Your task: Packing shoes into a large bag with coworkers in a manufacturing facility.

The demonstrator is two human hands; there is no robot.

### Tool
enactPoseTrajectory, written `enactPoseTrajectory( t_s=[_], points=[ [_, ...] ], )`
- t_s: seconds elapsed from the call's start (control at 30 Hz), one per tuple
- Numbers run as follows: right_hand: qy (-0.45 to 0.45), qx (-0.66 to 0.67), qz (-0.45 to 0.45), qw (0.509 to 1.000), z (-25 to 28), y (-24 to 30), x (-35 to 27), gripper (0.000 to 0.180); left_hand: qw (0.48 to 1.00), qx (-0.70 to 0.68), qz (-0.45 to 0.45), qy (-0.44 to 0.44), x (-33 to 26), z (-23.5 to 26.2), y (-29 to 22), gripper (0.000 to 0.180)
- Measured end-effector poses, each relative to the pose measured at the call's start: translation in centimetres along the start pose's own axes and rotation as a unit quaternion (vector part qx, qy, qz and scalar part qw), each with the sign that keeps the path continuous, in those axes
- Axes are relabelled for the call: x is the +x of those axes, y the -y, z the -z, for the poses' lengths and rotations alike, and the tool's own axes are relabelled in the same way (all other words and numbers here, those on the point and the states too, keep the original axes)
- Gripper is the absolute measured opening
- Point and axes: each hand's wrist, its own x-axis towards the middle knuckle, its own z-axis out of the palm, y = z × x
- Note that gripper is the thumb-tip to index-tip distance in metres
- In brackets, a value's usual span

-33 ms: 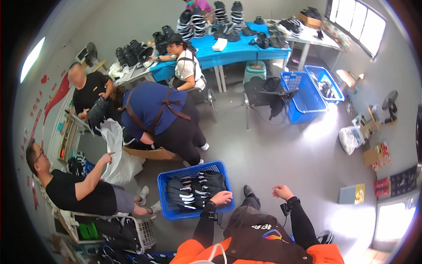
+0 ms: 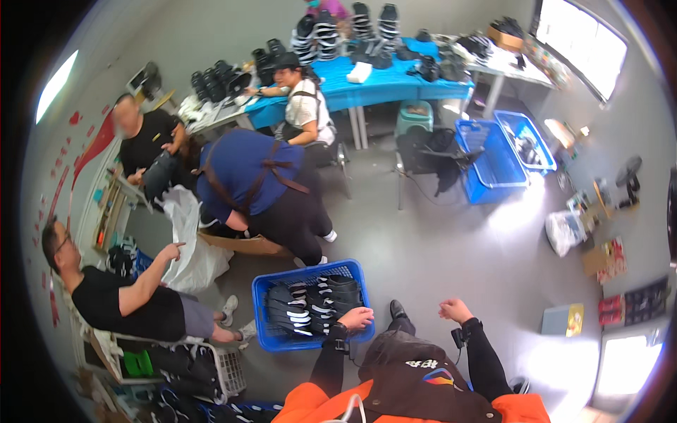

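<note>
My left hand hovers at the right rim of a blue plastic basket, its fingers curled in and nothing visible in them. Stacked in that basket are several black, curved pieces with white bands. To the right of my body, my right hand is held up over the grey floor, loosely closed, and I see nothing in it. Both forearms wear black sleeves with wrist straps.
Left of the basket a person in a black shirt points. A person in blue bends over a cardboard box. Blue bins stand near a black chair. A table with blue covering holds black stacks.
The room has shifted slightly rightward at the top of the picture, as my view turned a little. My hands have hardly moved.
</note>
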Motion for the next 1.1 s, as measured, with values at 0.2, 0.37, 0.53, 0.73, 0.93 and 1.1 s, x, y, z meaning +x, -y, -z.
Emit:
enactPoseTrajectory(
  t_s=[0.2,0.37,0.53,0.73,0.93,1.1],
  points=[
    [0.019,0.025,-0.034,0.999,7.0,5.3,5.2,0.026,0.991,-0.040,-0.104,-0.081,4.5,2.7,-6.4,0.038],
    [0.032,-0.068,-0.053,0.996,10.3,10.3,10.6,0.023,0.954,0.019,-0.187,-0.235,3.4,5.0,-8.9,0.046],
    [0.115,-0.126,-0.011,0.985,10.4,14.9,16.6,0.022,0.932,-0.047,-0.209,-0.293,0.1,3.3,-9.1,0.044],
    [0.229,-0.203,0.070,0.949,6.3,19.1,23.5,0.024,0.885,-0.124,-0.148,-0.423,-4.1,-2.4,-3.3,0.041],
    [0.296,-0.285,0.090,0.907,5.2,22.9,25.3,0.023,0.840,-0.332,-0.049,-0.426,-7.8,-12.7,-1.8,0.050],
    [0.342,-0.316,0.097,0.880,6.8,21.7,27.9,0.025,0.841,-0.335,-0.035,-0.423,-6.6,-17.2,-1.8,0.056]
  ],
)
